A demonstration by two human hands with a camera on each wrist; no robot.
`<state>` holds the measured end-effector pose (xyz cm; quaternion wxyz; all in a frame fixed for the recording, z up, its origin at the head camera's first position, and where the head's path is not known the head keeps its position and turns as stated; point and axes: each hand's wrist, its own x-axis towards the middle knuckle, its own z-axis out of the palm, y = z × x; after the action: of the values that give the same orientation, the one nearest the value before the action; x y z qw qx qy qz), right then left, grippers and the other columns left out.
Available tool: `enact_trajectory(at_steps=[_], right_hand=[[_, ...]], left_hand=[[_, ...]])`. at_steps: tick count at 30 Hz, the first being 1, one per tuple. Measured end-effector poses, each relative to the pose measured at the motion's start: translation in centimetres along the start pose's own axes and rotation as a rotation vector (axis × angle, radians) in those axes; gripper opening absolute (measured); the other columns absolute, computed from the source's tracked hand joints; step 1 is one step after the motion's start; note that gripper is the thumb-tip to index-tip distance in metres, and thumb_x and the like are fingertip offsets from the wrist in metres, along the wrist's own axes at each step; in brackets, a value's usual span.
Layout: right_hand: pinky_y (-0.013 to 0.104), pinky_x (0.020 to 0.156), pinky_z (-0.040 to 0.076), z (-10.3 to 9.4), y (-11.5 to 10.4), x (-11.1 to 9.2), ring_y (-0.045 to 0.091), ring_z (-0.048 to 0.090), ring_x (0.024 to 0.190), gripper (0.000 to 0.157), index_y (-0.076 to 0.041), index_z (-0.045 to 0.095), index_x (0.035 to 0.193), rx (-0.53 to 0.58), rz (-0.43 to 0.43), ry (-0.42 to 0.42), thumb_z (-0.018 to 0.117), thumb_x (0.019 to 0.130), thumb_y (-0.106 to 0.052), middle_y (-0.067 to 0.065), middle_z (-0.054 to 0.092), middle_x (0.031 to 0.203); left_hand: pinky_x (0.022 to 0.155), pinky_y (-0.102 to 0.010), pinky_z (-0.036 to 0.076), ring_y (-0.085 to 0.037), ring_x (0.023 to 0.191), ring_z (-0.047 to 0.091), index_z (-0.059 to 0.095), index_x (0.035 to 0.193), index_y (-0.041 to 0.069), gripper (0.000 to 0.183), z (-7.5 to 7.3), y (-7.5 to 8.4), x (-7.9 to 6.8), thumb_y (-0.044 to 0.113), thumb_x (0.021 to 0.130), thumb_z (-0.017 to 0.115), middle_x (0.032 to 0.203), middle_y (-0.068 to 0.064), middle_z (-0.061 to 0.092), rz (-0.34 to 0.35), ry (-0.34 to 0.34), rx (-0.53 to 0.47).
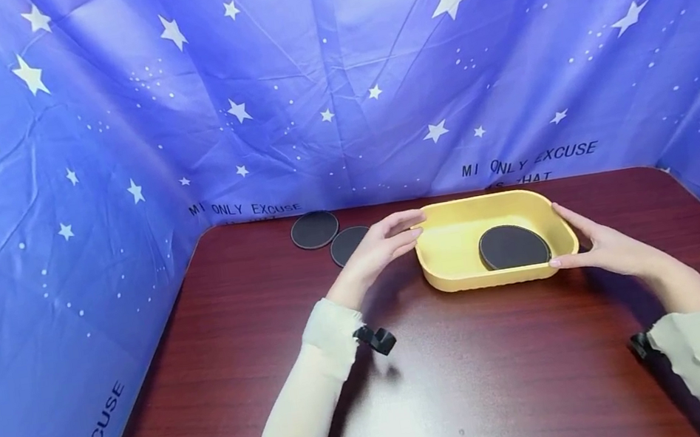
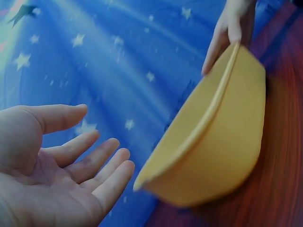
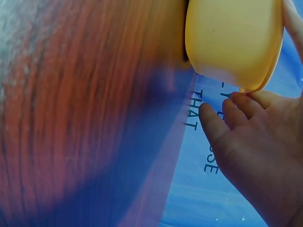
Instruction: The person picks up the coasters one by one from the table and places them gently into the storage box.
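A yellow oblong bin (image 1: 460, 283) with rounded corners stands toward the back right of the table. Inside it, a black round coaster (image 1: 514, 246) lies by the front wall, right of the middle. My right hand (image 1: 610, 249) holds the bin's right end, its thumb at the front rim and fingers spread along the far corner. In the right wrist view, the fingers of that hand (image 3: 258, 127) meet the rim. My left hand (image 1: 381, 248) is beside the bin's left end. The left wrist view shows this hand (image 2: 61, 175) with palm bare, fingers loosely extended and apart from the bin.
Two more black coasters, one (image 1: 314, 230) at the table's back edge and one (image 1: 348, 245) partly behind my left hand, lie left of the bin. A blue star-printed curtain (image 1: 333, 101) encloses the reddish-brown table (image 1: 480, 379) at the back and sides.
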<state>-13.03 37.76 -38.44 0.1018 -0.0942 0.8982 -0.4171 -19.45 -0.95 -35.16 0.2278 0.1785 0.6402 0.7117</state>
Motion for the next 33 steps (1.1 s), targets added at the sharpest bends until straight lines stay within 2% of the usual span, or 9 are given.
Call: enact_trajectory(at_steps=[2, 5, 9, 14, 17, 21, 23, 29, 33], right_hand=[[-0.002, 0.104, 0.016, 0.1, 0.0, 0.0, 0.030, 0.007, 0.151, 0.103, -0.022, -0.002, 0.161, -0.007, -0.001, 0.005, 0.073, 0.090, -0.024, 0.015, 0.002, 0.168], [0.028, 0.125, 0.010, 0.0, 0.0, 0.1, 0.025, 0.003, 0.152, 0.104, -0.023, -0.002, 0.161, -0.001, 0.006, 0.006, 0.073, 0.089, -0.025, 0.014, 0.002, 0.168], [0.054, 0.124, 0.004, 0.0, 0.0, 0.2, 0.022, 0.000, 0.152, 0.105, -0.023, -0.002, 0.161, 0.000, 0.008, 0.007, 0.074, 0.089, -0.026, 0.014, 0.002, 0.168], [0.015, 0.121, 0.009, 0.0, -0.1, 0.3, 0.024, 0.003, 0.151, 0.104, -0.019, -0.002, 0.161, -0.028, -0.011, 0.008, 0.073, 0.090, -0.026, 0.017, 0.003, 0.168], [0.009, 0.117, 0.011, 0.1, -0.1, 0.1, 0.026, 0.002, 0.152, 0.104, -0.018, -0.003, 0.161, -0.031, -0.018, 0.010, 0.073, 0.090, -0.025, 0.018, 0.003, 0.168], [0.021, 0.123, 0.007, 0.2, 0.0, 0.0, 0.025, -0.001, 0.153, 0.104, -0.018, -0.003, 0.161, -0.016, -0.012, 0.007, 0.073, 0.090, -0.024, 0.017, 0.001, 0.168], [0.010, 0.117, 0.009, 0.2, 0.1, 0.0, 0.025, 0.000, 0.153, 0.104, -0.017, -0.004, 0.161, -0.018, -0.009, 0.005, 0.072, 0.091, -0.025, 0.016, 0.001, 0.168], [0.044, 0.125, 0.005, 0.2, 0.1, -0.2, 0.027, -0.001, 0.153, 0.104, -0.020, -0.005, 0.161, -0.002, 0.006, -0.003, 0.072, 0.091, -0.025, 0.016, 0.000, 0.168], [0.022, 0.123, 0.010, 0.2, 0.1, -0.2, 0.026, 0.002, 0.152, 0.104, -0.022, -0.003, 0.161, -0.011, 0.001, 0.005, 0.073, 0.090, -0.026, 0.016, 0.002, 0.168]], left_hand=[[0.121, -0.050, 0.033, -0.040, 0.144, 0.038, 0.042, 0.146, -0.004, 0.047, -1.4, -0.5, -0.5, -0.002, 0.100, 0.051, 0.153, -0.026, 0.042, -0.001, 0.032, -0.041], [0.122, -0.052, 0.030, -0.043, 0.144, 0.035, 0.040, 0.148, -0.005, 0.048, -3.3, -1.2, -1.3, -0.003, 0.101, 0.048, 0.154, -0.026, 0.041, -0.002, 0.084, -0.094], [0.122, -0.049, 0.031, -0.043, 0.145, 0.034, 0.038, 0.149, -0.005, 0.048, -5.7, -1.7, -2.6, 0.000, 0.101, 0.047, 0.155, -0.025, 0.040, 0.002, 0.155, -0.131], [0.123, -0.047, 0.031, -0.039, 0.146, 0.034, 0.036, 0.150, -0.005, 0.049, -8.4, -2.2, -3.8, -0.001, 0.102, 0.045, 0.156, -0.024, 0.038, 0.012, 0.271, -0.165], [0.123, -0.045, 0.032, -0.037, 0.145, 0.036, 0.038, 0.149, -0.005, 0.048, -9.9, -2.6, -4.1, -0.002, 0.102, 0.046, 0.156, -0.022, 0.040, 0.016, 0.377, -0.185], [0.122, -0.043, 0.033, -0.030, 0.145, 0.039, 0.041, 0.148, -0.003, 0.048, -11.5, -3.0, -4.4, -0.002, 0.100, 0.051, 0.155, -0.019, 0.043, 0.019, 0.537, -0.204], [0.122, -0.043, 0.033, -0.027, 0.145, 0.039, 0.042, 0.148, -0.002, 0.050, -12.3, -3.3, -4.6, -0.001, 0.099, 0.053, 0.155, -0.018, 0.043, 0.025, 0.603, -0.198], [0.122, -0.042, 0.033, -0.026, 0.143, 0.042, 0.043, 0.148, -0.001, 0.051, -14.0, -4.4, -4.4, 0.002, 0.099, 0.056, 0.156, -0.017, 0.043, 0.020, 0.731, -0.130], [0.122, -0.042, 0.034, -0.026, 0.144, 0.041, 0.045, 0.146, -0.002, 0.052, -14.9, -5.1, -3.7, 0.004, 0.097, 0.059, 0.155, -0.018, 0.043, 0.017, 0.800, -0.051]])
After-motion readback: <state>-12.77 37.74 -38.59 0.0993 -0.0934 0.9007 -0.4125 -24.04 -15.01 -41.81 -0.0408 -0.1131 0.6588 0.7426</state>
